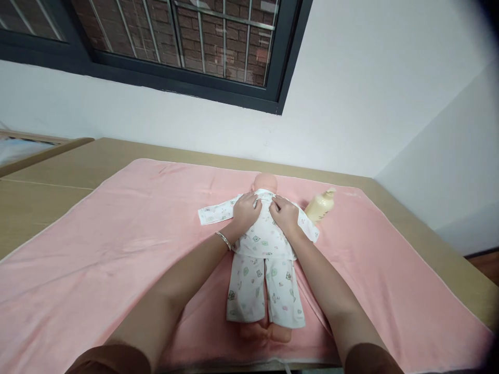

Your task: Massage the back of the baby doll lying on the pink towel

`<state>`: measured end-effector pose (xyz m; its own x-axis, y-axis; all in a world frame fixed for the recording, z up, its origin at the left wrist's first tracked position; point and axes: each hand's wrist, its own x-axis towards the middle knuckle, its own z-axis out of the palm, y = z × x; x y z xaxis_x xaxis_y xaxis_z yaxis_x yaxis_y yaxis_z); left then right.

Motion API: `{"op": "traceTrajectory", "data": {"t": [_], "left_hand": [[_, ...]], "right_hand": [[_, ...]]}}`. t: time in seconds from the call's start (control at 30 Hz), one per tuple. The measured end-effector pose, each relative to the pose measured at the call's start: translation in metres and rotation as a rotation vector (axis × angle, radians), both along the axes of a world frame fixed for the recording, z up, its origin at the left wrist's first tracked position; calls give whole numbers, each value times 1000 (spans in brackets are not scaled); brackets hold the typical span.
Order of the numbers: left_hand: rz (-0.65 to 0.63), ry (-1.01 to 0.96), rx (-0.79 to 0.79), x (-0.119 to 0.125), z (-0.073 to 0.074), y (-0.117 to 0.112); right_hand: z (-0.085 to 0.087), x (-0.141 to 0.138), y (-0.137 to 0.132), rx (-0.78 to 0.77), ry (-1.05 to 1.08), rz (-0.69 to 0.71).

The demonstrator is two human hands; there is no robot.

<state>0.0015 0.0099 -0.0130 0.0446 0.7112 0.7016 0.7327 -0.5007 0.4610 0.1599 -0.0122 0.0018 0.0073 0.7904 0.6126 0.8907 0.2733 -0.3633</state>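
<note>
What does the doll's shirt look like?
The shirt is white with small scattered prints, some greenish and some pinkish. It shows in the head view.

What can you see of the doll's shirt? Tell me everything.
The shirt looks like white cloth with small scattered prints. It covers the torso of the doll, sleeves spread, one outward, one slanting down, its hem meeting the trousers. The left hand and right hand touch it near the neckline.
</note>
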Motion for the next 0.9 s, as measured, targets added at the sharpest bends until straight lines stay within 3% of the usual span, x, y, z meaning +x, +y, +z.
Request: {"op": "traceTrajectory", "data": {"t": [0.2, 0.5, 0.7, 0.9], "left_hand": [[132, -28, 5, 3, -2, -3], [87, 52, -71, 1, 4, 0], [85, 66, -75, 1, 2, 2], [89, 80, -108, 1, 3, 1]], "right_hand": [[3, -2, -3, -31, -10, -57], [7, 1, 1, -99, -58, 14], [4, 5, 9, -96, -61, 157], [3, 5, 10, -84, -14, 171]]}}
